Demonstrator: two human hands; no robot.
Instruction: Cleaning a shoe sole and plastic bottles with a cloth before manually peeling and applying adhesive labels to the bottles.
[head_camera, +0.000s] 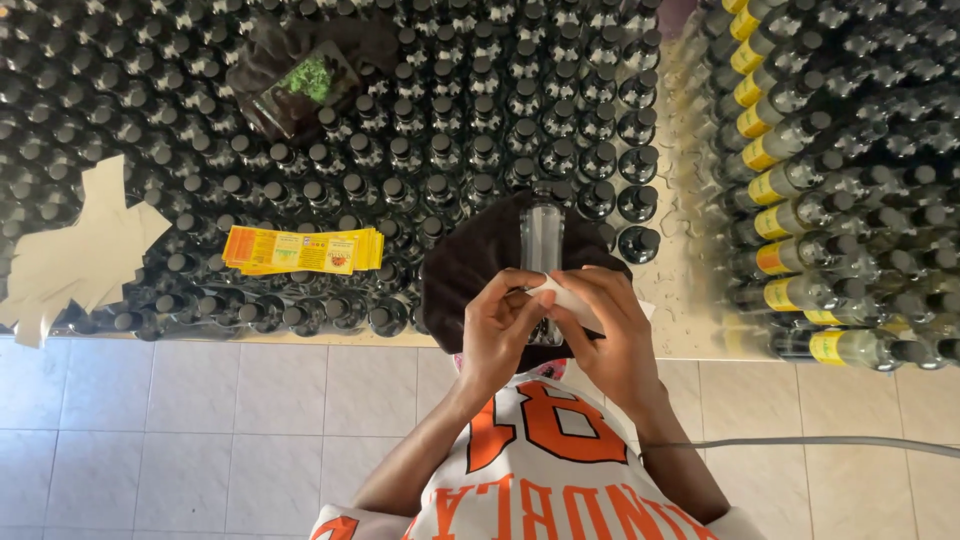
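Both hands meet at the middle: the left hand (497, 325) and right hand (608, 335) have their fingers pinched together on a white label strip (560, 295), pressed against a clear bottle (542, 240) lying over a dark cloth (470, 265). A stack of yellow labels (300, 250) rests on the massed dark-capped bottles (450, 150) behind, with labelled bottles (790, 210) lying at the right.

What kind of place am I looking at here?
Probably a small bottling or labelling workshop on a tiled floor. Rows of capped dark bottles stand packed together, labelled bottles lie stacked beside them, and a stack of yellow labels rests on the caps.
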